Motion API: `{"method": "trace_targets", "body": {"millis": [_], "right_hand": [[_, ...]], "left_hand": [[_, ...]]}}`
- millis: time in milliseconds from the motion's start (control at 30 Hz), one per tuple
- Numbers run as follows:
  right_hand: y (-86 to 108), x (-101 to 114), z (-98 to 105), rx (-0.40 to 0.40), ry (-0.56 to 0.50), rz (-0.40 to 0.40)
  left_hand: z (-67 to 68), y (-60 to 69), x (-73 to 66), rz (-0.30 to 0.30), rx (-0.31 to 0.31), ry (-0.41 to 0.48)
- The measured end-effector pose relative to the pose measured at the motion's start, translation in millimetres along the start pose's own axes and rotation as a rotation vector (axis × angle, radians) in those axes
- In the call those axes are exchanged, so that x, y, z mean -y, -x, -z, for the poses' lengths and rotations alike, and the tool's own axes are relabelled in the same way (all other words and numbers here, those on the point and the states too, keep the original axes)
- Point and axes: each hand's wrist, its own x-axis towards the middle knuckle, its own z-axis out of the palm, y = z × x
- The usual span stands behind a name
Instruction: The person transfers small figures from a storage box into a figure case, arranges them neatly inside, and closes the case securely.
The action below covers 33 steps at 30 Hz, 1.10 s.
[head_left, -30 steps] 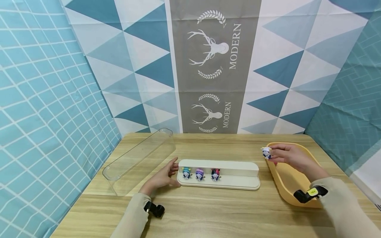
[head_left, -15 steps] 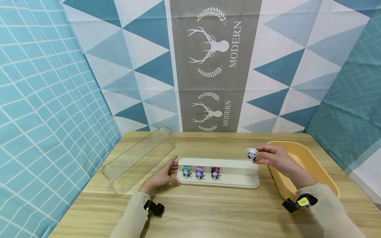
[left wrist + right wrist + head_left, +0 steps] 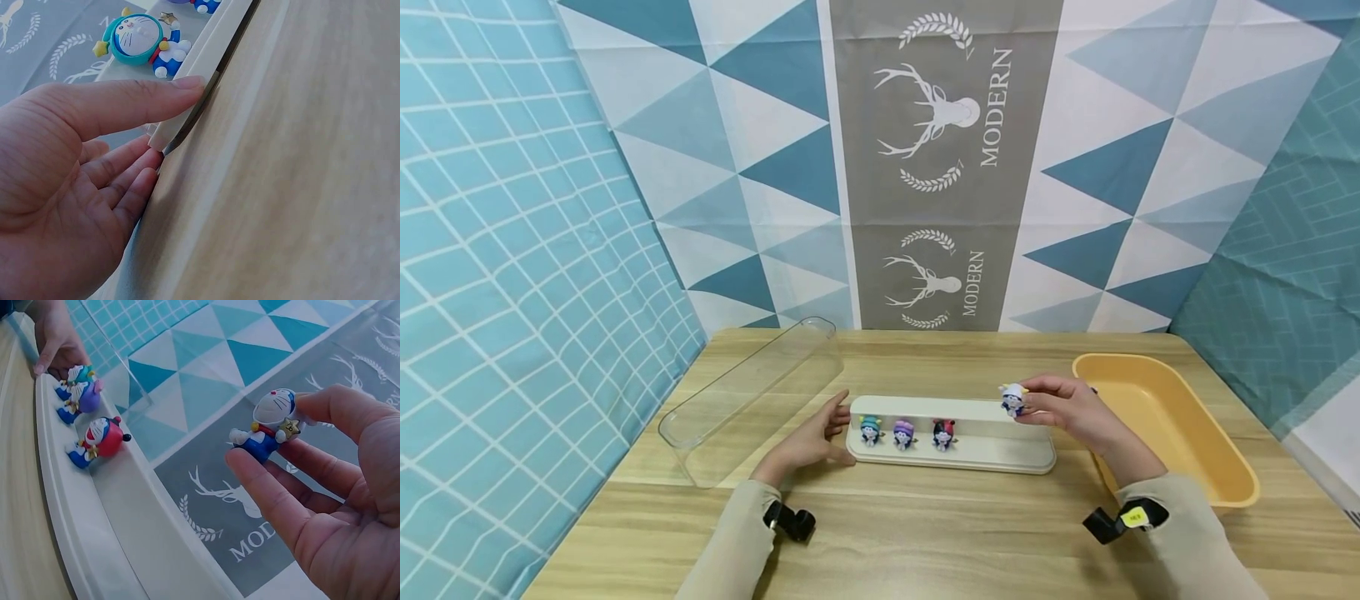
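My right hand (image 3: 1067,408) pinches a small cat figurine (image 3: 1012,400) with a white hood and blue body, above the right part of a long white display stand (image 3: 992,454). In the right wrist view that figurine (image 3: 265,428) sits between thumb and fingers, a gold star on its front. My left hand (image 3: 808,442) rests against the stand's left end; in the left wrist view its straight thumb (image 3: 147,106) touches the front rim. Along the stand's lower step stand a teal-hooded figurine (image 3: 870,431), a purple-hooded figurine (image 3: 903,434) and a red-and-black-hooded figurine (image 3: 943,434).
A yellow tray (image 3: 1243,492) lies at the right, partly behind my right arm; a small dark bit shows by its left edge. A long clear plastic cover (image 3: 752,400) lies at the left. Patterned cloths surround the wooden table (image 3: 925,533) at the back and sides.
My right hand has brought the white-hooded figurine leftward from over the yellow tray to above the stand's right part. My left hand has stayed at the stand's left end.
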Motion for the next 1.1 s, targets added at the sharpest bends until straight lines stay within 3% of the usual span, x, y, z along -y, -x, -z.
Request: {"method": "trace_targets", "body": {"millis": [433,667,900,1100], "right_hand": [[-1.1,-4.9,-10.9,0.0,-0.035,-0.07],[-5.2,-12.9,-13.7,0.042,-0.052,-0.103],[-7.5,-19.3,-17.8,0.076,-0.076,-0.152],[-7.0,-25.8,-20.9,0.112,-0.109,-0.21]], "left_hand": [[-1.7,-0.4,0.9,0.002,0.001,0.001],[-1.1,2.2,-0.9,0.006,0.003,0.012],[0.8,2.7,2.8,-0.037,-0.011,-0.014],[0.7,0.4,0.8,0.012,0.002,0.023]]}}
